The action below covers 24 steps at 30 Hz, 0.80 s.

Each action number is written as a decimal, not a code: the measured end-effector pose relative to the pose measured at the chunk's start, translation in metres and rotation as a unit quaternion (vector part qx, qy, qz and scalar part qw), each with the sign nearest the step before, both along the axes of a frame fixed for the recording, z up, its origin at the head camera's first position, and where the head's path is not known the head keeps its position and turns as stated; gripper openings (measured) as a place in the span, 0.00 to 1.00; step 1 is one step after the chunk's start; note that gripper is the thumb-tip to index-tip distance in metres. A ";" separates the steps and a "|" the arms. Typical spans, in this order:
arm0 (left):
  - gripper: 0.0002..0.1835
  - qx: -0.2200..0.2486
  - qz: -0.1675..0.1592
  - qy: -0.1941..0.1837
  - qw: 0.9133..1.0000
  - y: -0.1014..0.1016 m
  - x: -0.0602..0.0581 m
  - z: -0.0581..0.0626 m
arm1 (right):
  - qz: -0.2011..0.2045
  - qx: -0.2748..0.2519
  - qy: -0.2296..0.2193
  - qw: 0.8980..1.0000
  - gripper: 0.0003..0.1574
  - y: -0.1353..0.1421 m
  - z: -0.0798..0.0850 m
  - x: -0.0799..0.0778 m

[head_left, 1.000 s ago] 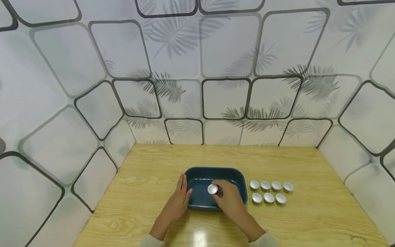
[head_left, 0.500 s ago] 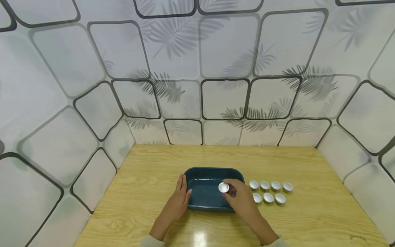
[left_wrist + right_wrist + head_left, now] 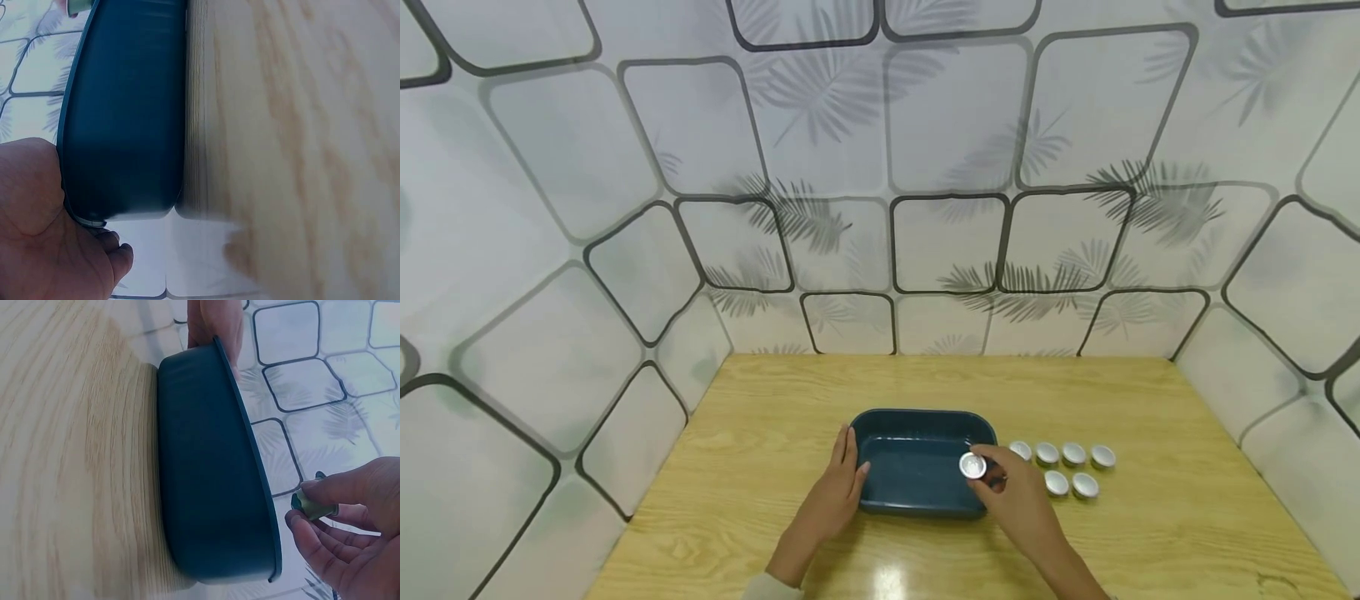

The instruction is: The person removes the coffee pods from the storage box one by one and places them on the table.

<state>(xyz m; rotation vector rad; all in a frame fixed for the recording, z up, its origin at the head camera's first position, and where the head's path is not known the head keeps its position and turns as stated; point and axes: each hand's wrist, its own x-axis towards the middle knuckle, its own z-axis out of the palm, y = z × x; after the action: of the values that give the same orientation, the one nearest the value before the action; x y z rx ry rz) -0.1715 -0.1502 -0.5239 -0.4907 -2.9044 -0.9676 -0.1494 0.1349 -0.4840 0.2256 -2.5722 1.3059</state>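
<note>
A dark blue rectangular tray [image 3: 917,479] with raised walls stands on the wooden table. Against its left side lies my left hand [image 3: 833,492], fingers straight along the outer wall and thumb by the rim. In the left wrist view, the palm of the left hand [image 3: 44,231] meets the rim of the tray [image 3: 125,112]. My right hand [image 3: 1018,496] pinches a small white cup [image 3: 973,466] between thumb and fingers, above the tray's right side. The right wrist view shows this cup [image 3: 312,506] beyond the rim, held at the fingertips.
Several small white cups stand in two rows right of the tray, among them a front-row cup [image 3: 1086,486] and a back-row cup [image 3: 1102,457]. My right hand hides part of the front row. Patterned wall covering [image 3: 951,242] surrounds the table [image 3: 760,417].
My right hand has moved rightward with the cup, from over the tray's middle to its right side. The left hand has stayed at the tray's left side.
</note>
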 end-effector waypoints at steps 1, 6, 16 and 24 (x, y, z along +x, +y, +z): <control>0.35 -0.002 0.001 -0.004 1.000 0.000 0.000 0.000 | -0.002 -0.001 0.000 1.000 0.29 0.002 0.000 0.001; 0.35 -0.004 0.001 -0.006 1.000 0.000 0.001 -0.001 | -0.017 -0.001 0.019 1.000 0.29 0.015 -0.003 0.005; 0.34 -0.005 0.000 0.006 1.000 -0.002 0.002 -0.004 | -0.039 -0.003 0.046 0.998 0.29 0.041 -0.012 0.017; 0.34 -0.006 -0.002 0.010 1.000 -0.003 0.002 -0.006 | -0.065 0.010 0.056 0.996 0.30 0.056 -0.021 0.026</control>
<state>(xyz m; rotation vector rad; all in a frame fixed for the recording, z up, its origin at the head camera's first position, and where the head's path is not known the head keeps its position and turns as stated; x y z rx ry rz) -0.1694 -0.1530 -0.5296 -0.5030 -2.8941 -0.9403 -0.1232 0.1908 -0.5050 0.1301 -2.4630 1.1867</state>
